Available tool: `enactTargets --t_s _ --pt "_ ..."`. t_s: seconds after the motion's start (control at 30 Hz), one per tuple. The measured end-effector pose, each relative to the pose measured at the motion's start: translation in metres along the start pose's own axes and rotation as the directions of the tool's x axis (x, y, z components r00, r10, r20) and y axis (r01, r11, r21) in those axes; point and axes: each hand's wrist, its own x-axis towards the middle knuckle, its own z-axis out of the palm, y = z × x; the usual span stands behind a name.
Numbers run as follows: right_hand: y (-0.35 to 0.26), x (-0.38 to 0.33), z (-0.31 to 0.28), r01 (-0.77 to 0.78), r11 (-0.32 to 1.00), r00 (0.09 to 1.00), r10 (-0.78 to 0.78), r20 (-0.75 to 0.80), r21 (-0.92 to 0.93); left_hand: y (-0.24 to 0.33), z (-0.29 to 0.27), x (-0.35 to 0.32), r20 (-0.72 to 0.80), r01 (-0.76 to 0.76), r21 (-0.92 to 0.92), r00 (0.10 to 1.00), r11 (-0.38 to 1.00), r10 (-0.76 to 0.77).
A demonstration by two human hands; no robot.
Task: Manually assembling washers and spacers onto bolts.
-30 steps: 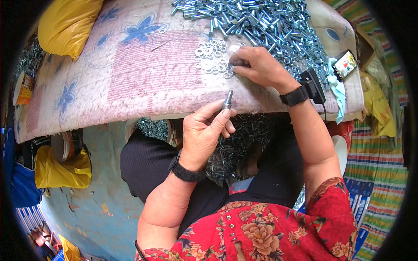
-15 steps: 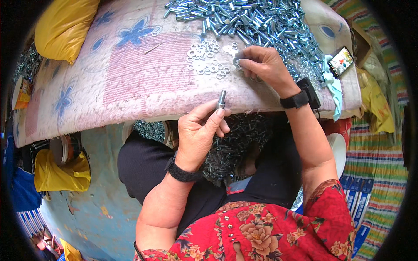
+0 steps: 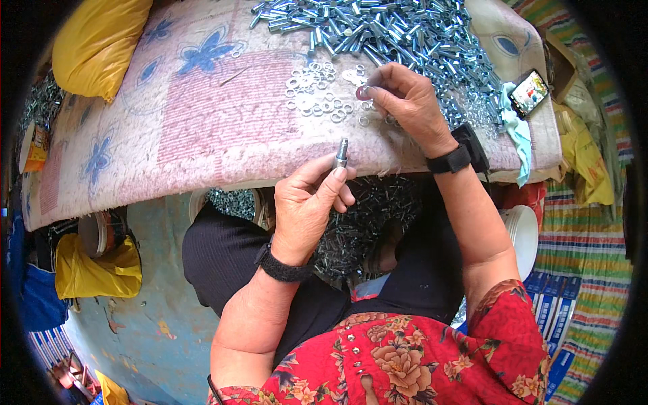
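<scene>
Upright between the thumb and fingers of my left hand (image 3: 307, 202) is a metal bolt (image 3: 342, 152), its threaded end pointing up, with a sleeve around its lower part. My right hand (image 3: 408, 104) is farther off, over the cloth-covered table, its thumb and forefinger pinched on a small washer (image 3: 363, 92). Just left of those fingertips lies a loose spread of shiny washers (image 3: 317, 84). Beyond my right hand a large heap of metal sleeves (image 3: 385, 30) covers the far side. My lower right fingers are curled and partly hidden.
A phone (image 3: 529, 93) and a pale blue cloth (image 3: 516, 138) lie at the table's right edge. A yellow bag (image 3: 101, 44) rests at the far left. Below the front edge, dark bolts (image 3: 364, 223) are piled between my legs, beside a bucket of small metal parts (image 3: 231, 202).
My right hand has shifted slightly left and up beside the washers, its fingers still pinched. My left hand keeps the bolt almost in the same place.
</scene>
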Motion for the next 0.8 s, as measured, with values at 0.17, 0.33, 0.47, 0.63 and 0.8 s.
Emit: enactTargets --t_s 0.17,0.33,0.47,0.63,0.8 --pt "-0.010 -0.009 0.005 0.030 0.997 0.999 -0.028 -0.027 0.075 0.000 0.002 0.001 0.000 -0.008 -0.001 1.000 1.000 0.008" --pt "-0.033 -0.045 0.010 -0.034 0.995 0.997 0.027 0.072 0.091 -0.001 0.010 0.002 0.045 0.023 0.025 0.999 0.999 -0.024" --pt "-0.031 -0.062 0.009 -0.128 0.971 0.991 0.120 0.051 0.202 -0.007 0.016 0.001 0.109 -0.040 0.110 0.994 0.993 0.028" --pt "-0.034 -0.074 -0.009 -0.014 0.957 0.985 0.062 -0.158 0.289 -0.010 0.024 0.004 0.082 -0.018 0.070 0.997 0.997 0.012" --pt "-0.032 -0.083 -0.004 -0.073 0.971 0.990 0.098 -0.101 0.226 -0.015 0.031 0.006 0.133 -0.034 0.128 0.991 0.991 0.016"
